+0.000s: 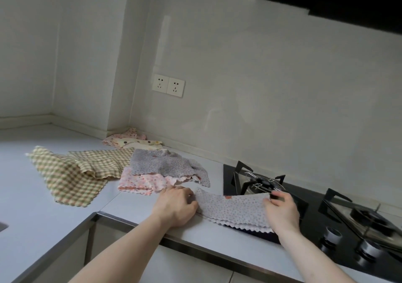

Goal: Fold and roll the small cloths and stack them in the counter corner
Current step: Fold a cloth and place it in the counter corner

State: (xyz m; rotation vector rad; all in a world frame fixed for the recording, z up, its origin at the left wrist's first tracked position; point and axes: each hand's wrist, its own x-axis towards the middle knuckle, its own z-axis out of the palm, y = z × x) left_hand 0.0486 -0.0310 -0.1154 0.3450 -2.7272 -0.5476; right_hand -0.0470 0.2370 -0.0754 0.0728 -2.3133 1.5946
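Observation:
A grey dotted cloth (232,207) lies folded over near the counter's front edge, partly on the black hob. My left hand (177,206) grips its left end and my right hand (281,212) pinches its right end, fingers closed on the fabric. Behind it sit another grey dotted cloth (162,163) on top of a pink floral cloth (139,181). Two green checked cloths (71,174) lie spread to the left. In the counter corner rest a cream dotted cloth (139,143) and a pink one (129,133), loosely bundled.
A black gas hob (315,224) with two burners and knobs takes up the right side. The white counter (21,195) bends in an L with a metal front edge. Two wall sockets (168,85) sit above the corner. A dark hood hangs at the top right.

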